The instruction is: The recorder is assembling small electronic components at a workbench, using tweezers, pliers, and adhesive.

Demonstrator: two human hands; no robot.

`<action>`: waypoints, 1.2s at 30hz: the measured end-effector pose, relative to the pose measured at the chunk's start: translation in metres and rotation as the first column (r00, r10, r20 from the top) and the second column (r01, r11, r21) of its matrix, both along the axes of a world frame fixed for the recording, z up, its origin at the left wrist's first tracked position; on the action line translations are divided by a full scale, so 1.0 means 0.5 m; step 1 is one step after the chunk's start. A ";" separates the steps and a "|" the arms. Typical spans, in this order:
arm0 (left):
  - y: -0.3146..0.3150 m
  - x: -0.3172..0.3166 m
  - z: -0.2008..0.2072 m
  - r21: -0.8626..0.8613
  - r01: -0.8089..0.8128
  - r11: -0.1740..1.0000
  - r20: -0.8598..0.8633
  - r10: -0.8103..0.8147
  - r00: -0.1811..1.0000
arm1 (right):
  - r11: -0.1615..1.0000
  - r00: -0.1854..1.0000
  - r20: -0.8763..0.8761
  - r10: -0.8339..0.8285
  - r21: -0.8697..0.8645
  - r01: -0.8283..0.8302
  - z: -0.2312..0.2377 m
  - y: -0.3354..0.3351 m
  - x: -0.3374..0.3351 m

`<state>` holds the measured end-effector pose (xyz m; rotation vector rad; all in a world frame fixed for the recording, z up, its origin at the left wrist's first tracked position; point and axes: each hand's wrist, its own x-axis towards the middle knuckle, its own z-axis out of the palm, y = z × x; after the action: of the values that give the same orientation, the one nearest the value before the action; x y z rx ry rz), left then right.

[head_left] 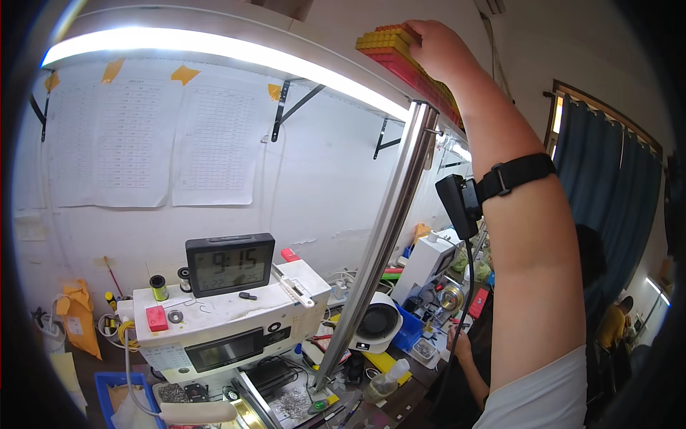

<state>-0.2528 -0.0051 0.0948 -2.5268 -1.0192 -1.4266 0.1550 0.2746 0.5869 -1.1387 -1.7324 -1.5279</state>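
My right arm stretches up high, and my right hand [444, 48] is closed at the top edge of a stack of yellow and red ridged plastic pieces [389, 44]. Its fingertips are partly hidden behind the stack. The stack lies along the end of the overhead shelf [300, 36], above the bright lamp tube. What is on top of the shelf behind it cannot be seen. Around my right forearm runs a black strap with a black box [457, 207] and a cable hanging from it. My left hand is out of view.
A metal post [379, 250] rises from the bench to the shelf. Below stand a white machine [236, 314] bearing a digital clock [230, 264], a blue bin [121, 390], a round black-and-white device [375, 323] and a plastic bottle [389, 379]. A co-worker's hand [461, 344] is at the right.
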 end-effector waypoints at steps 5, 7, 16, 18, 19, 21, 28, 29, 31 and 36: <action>0.001 0.001 0.000 -0.012 0.004 1.000 0.005 -0.004 1.000 | 0.994 0.998 -0.056 0.028 -0.103 -0.034 -0.007 0.001 -0.005; 0.002 0.002 -0.003 -0.016 0.006 1.000 0.005 -0.006 1.000 | 0.997 0.996 -0.059 0.067 -0.041 -0.069 -0.005 0.003 -0.001; 0.001 -0.002 -0.013 -0.021 -0.022 1.000 0.006 0.022 1.000 | 0.985 0.927 -0.368 -0.067 -0.175 0.002 -0.022 -0.105 -0.102; 0.003 -0.002 -0.013 -0.012 -0.017 1.000 -0.007 0.017 1.000 | 0.982 0.931 -0.348 -0.111 -0.183 0.049 -0.024 -0.107 -0.104; 0.003 -0.003 -0.013 -0.015 -0.016 1.000 -0.005 0.016 1.000 | 0.978 0.932 -0.331 -0.150 -0.188 0.090 -0.030 -0.112 -0.113; 0.004 -0.006 -0.015 -0.025 -0.007 1.000 -0.003 0.007 1.000 | 0.959 0.937 -0.297 -0.184 -0.262 0.106 -0.034 -0.139 -0.127; 0.005 -0.009 -0.017 -0.027 -0.006 1.000 -0.002 0.006 1.000 | 0.946 0.942 -0.256 -0.218 -0.294 0.139 -0.030 -0.120 -0.122; 0.006 -0.008 -0.014 -0.025 0.000 1.000 -0.004 -0.001 1.000 | 0.946 0.943 -0.253 -0.217 -0.294 0.139 -0.030 -0.119 -0.123; 0.008 -0.005 -0.012 -0.024 0.004 1.000 -0.002 -0.004 1.000 | 0.951 0.939 -0.256 -0.229 -0.264 0.160 -0.032 -0.114 -0.121; 0.008 -0.003 -0.014 -0.011 -0.005 1.000 0.007 0.005 1.000 | 0.960 0.956 -0.167 -0.242 -0.182 0.211 -0.036 -0.104 -0.116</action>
<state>-0.2542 -0.0012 0.0876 -2.5266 -1.0367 -1.4336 0.0967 0.2229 0.5692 -1.5602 -1.6677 -1.3737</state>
